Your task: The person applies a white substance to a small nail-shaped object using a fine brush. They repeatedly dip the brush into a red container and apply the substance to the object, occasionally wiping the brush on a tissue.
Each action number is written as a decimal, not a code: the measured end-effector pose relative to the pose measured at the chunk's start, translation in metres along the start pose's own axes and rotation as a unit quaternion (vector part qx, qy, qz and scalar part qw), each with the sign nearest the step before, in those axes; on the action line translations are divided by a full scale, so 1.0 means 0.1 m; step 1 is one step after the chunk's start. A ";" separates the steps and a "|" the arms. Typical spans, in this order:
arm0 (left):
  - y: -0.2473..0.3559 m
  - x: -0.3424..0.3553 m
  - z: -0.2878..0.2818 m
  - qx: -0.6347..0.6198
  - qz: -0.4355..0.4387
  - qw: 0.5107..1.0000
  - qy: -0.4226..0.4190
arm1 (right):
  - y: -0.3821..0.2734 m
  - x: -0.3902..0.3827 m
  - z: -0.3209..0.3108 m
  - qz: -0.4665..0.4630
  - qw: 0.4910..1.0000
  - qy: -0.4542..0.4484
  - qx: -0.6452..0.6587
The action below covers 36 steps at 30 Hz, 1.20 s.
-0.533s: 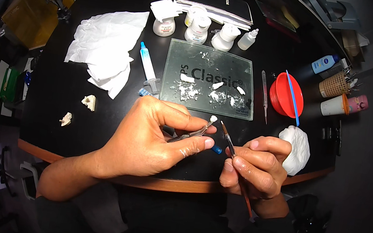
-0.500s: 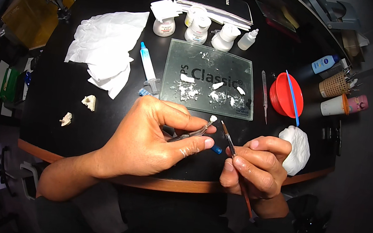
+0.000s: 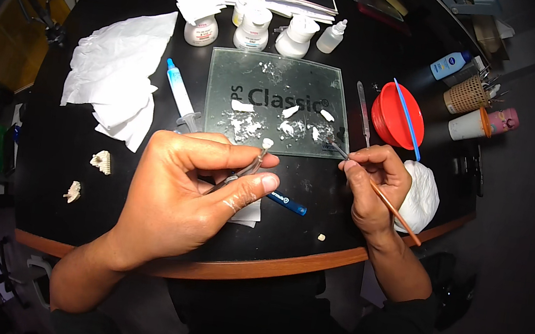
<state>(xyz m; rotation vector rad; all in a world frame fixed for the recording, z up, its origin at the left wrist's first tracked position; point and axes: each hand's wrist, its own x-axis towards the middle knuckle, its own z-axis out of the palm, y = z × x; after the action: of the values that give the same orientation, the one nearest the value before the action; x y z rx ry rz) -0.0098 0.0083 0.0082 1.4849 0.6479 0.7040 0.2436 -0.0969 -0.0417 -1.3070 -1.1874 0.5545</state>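
My left hand (image 3: 186, 186) is closed round slim metal forceps (image 3: 256, 166), gripped between thumb and fingers. At their tip sits a small white tooth crown (image 3: 267, 144), held up in front of the glass slab (image 3: 227, 66). Fingers of my right hand (image 3: 378, 182) pinch a thin brush (image 3: 387, 203) with a brown handle. Its tip is at the slab's lower right, beside a small white powdery heap (image 3: 316, 133); whether it touches the glass I cannot tell. More white heaps (image 3: 246, 123) and smears lie across the slab.
Behind the slab stand white jars (image 3: 253, 32) and a dropper bottle (image 3: 331, 36). A syringe (image 3: 181, 90) and crumpled tissue (image 3: 117, 71) lie left; a red bowl (image 3: 394, 120) and white wad (image 3: 420, 199) are right. Dental model pieces (image 3: 101, 161) rest at left. A blue pen-like object (image 3: 288, 203) lies near my left hand.
My right hand has moved away from the crown, taking the brush tip over to the slab. The left hand still holds the forceps and crown. The whole view has shifted slightly.
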 end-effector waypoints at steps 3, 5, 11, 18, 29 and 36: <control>-0.02 0.00 0.00 -0.017 0.001 1.000 0.005 | 0.01 0.02 0.00 0.020 1.000 -0.006 0.013; 0.03 0.00 0.00 -0.017 -0.015 1.000 -0.009 | 0.00 0.04 0.04 0.025 1.000 0.004 0.018; 0.08 -0.02 0.00 -0.017 -0.064 0.997 -0.032 | 0.00 0.03 0.05 0.028 0.999 0.005 0.029; 0.06 -0.02 -0.03 0.031 -0.042 0.997 -0.054 | 0.00 0.04 0.09 0.048 0.999 -0.002 0.025; 0.07 -0.03 0.00 0.013 -0.035 0.998 -0.046 | -0.02 0.03 0.11 -0.012 1.000 0.004 0.019; 0.06 -0.04 0.00 -0.018 -0.043 0.998 -0.047 | -0.03 0.03 0.13 -0.010 1.000 0.001 0.026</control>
<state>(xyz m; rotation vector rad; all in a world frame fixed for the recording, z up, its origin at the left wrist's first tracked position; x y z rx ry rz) -0.0121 0.0053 0.0137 1.4393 0.6204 0.5726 0.2320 -0.0891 -0.0395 -1.2493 -1.1756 0.5658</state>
